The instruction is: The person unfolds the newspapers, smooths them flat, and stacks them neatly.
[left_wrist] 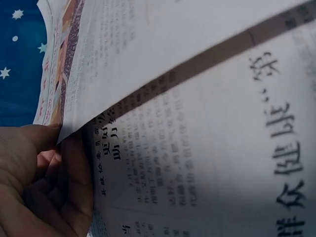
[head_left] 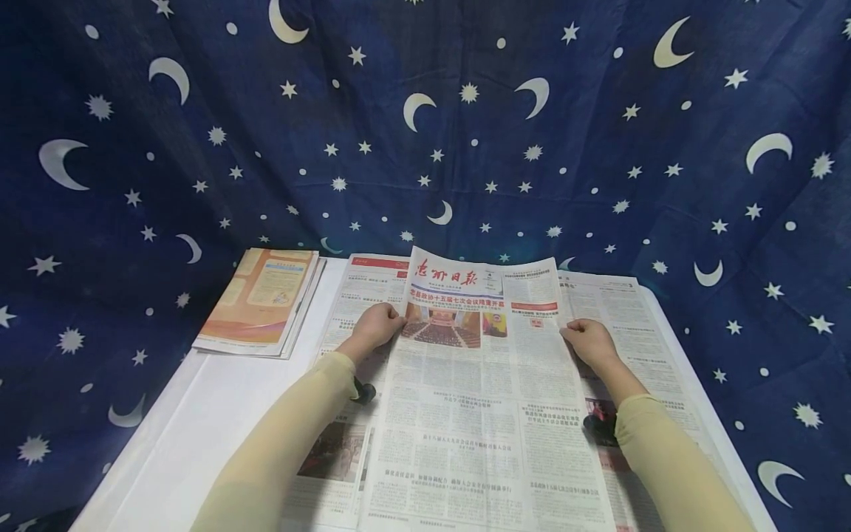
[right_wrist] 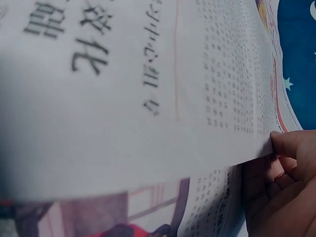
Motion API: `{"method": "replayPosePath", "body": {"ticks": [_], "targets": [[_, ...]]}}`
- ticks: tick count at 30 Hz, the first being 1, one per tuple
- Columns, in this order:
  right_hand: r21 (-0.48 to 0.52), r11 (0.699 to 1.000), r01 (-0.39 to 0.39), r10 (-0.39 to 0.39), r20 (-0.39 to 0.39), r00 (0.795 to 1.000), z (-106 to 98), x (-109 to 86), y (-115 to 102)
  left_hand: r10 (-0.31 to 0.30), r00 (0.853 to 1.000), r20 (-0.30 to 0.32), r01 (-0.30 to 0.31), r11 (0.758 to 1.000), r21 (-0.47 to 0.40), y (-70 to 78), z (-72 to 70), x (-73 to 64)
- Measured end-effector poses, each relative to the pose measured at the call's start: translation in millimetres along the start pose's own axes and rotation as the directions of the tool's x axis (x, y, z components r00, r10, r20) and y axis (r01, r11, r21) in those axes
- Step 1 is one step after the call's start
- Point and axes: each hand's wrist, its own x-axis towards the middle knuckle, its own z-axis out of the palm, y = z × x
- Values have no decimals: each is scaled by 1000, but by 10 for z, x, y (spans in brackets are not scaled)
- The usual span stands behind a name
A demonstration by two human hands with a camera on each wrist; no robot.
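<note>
A newspaper page (head_left: 465, 391) with a red masthead and a photo of a hall lies between my two hands, its upper part lifted a little. On its left edge, the left hand (head_left: 377, 325) pinches the paper between thumb and curled fingers. My right hand (head_left: 592, 341) pinches the opposite edge in the same way. In the left wrist view the thumb and fingers (left_wrist: 74, 182) hold the margin above another printed sheet. The right wrist view shows the right hand (right_wrist: 284, 182) gripping its edge. Underneath, an open newspaper (head_left: 638, 355) spreads out on both sides.
A stack of folded papers with an orange cover (head_left: 255, 299) lies at the table's back left. The white table (head_left: 179, 428) shows along the left. Behind it hangs a dark blue cloth (head_left: 372, 162) with moons and stars.
</note>
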Motion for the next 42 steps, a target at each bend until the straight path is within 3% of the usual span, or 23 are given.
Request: {"method": "replayPosePath", "body": {"ticks": [13, 16, 18, 20, 21, 22, 24, 26, 27, 29, 31, 35, 38, 42], "targets": [[-18, 1000, 4, -3, 7, 1000, 1, 91, 0, -6, 999, -36, 14, 976, 218, 120, 19, -14], [-21, 1000, 3, -3, 12, 1000, 2, 93, -2, 81, 995, -51, -60, 945, 321, 177, 23, -38], [-25, 1000, -9, 9, 13, 1000, 4, 90, -2, 186, 982, -28, -162, 908, 386, 235, 44, -77], [-27, 999, -18, 18, 13, 1000, 4, 80, -1, 309, 950, 40, -296, 858, 420, 318, 83, -143], [-29, 999, -21, 21, 13, 1000, 4, 77, 1, 375, 923, 91, -377, 826, 419, 364, 114, -183], [-30, 999, -20, 21, 13, 1000, 4, 71, 3, 430, 890, 148, -451, 794, 408, 413, 153, -232], [-34, 999, -19, 19, 11, 1000, 6, 69, 9, 524, 811, 261, -585, 719, 376, 509, 256, -332], [-34, 999, -13, 13, 9, 1000, 9, 73, 17, 571, 737, 362, -675, 654, 343, 591, 371, -429], [-31, 999, -11, 11, 8, 1000, 10, 75, 22, 579, 711, 400, -701, 631, 332, 626, 429, -473], [-23, 1000, -8, 9, 14, 1000, 10, 79, 37, 566, 685, 459, -723, 606, 332, 682, 530, -547], [5, 1000, -17, 17, 31, 999, 0, 77, 57, 538, 687, 488, -720, 596, 357, 720, 606, -596], [85, 996, -40, 32, 92, 995, -50, 29, 111, 494, 715, 495, -695, 582, 422, 754, 693, -623], [174, 984, -48, 21, 153, 988, -100, -35, 163, 476, 725, 497, -685, 568, 456, 757, 714, -619], [367, 928, -64, -34, 254, 967, -179, -154, 246, 463, 731, 502, -681, 545, 489, 759, 722, -613]]}}
